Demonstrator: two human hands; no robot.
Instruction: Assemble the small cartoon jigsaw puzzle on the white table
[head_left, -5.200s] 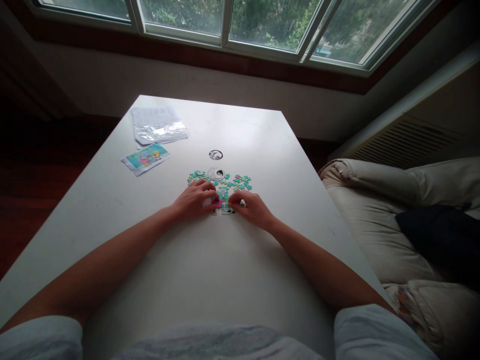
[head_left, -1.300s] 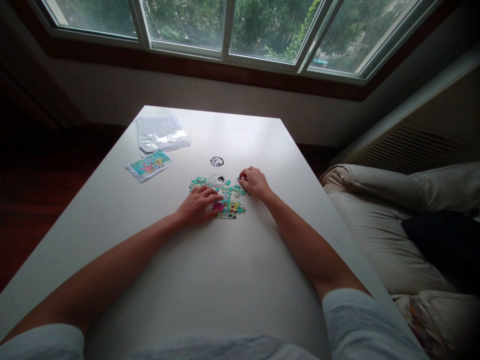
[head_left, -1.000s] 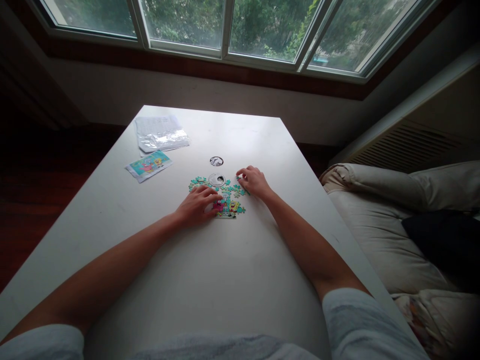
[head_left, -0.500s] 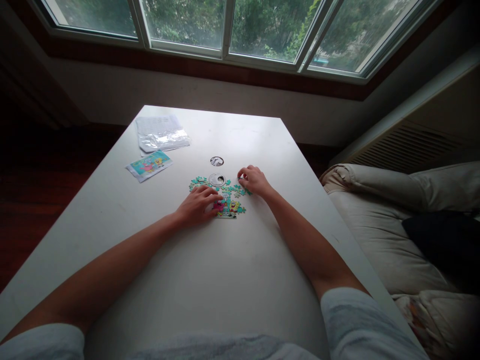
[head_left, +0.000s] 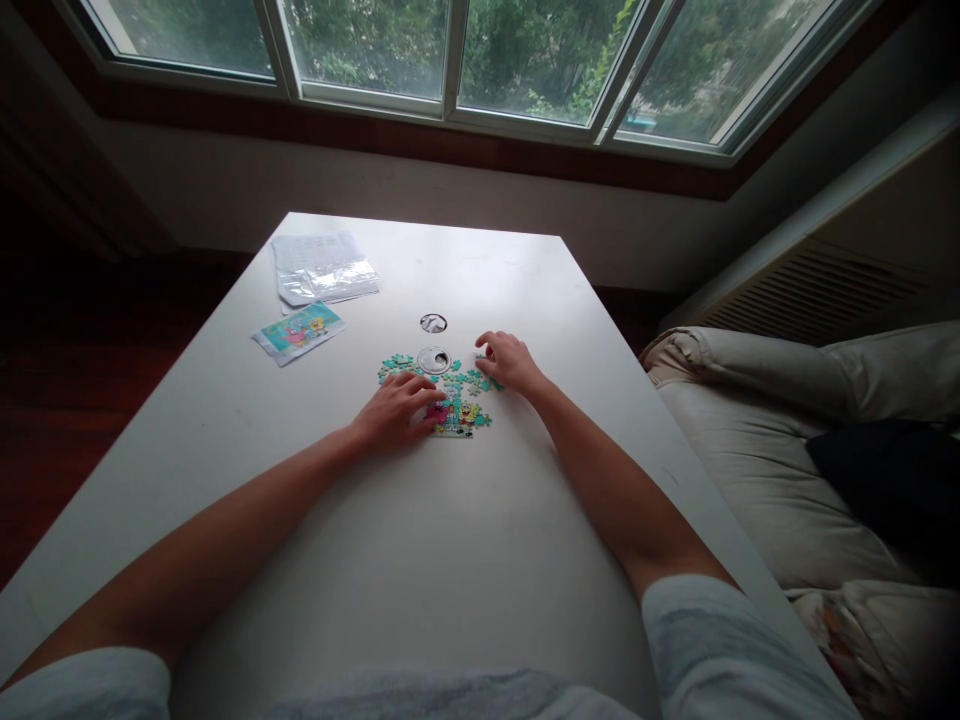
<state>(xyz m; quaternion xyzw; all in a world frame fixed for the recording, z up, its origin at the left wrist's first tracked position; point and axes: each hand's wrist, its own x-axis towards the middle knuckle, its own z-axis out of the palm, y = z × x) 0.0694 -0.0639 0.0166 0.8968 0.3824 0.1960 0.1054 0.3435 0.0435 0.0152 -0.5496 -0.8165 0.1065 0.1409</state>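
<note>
A partly joined jigsaw puzzle (head_left: 453, 412) with pink and yellow cartoon figures lies on the white table. My left hand (head_left: 399, 405) rests at its left side, fingers spread, the tips over the puzzle's edge and covering part of it. Loose turquoise puzzle pieces (head_left: 453, 377) are scattered just beyond the joined part. At their right end is my right hand (head_left: 510, 362), its thumb and forefinger apart with nothing visible between them. Some loose pieces are partly hidden under its fingers.
Two round inserts (head_left: 433, 323) are set in the table (head_left: 480, 560) beyond the pieces. To the left lie a picture card (head_left: 300, 332) and a clear plastic bag with papers (head_left: 326, 268). A beige sofa (head_left: 750, 450) stands along the right, and a window is ahead.
The fingers of my right hand have spread a little from a closer pinch. My left hand stays in place on the puzzle.
</note>
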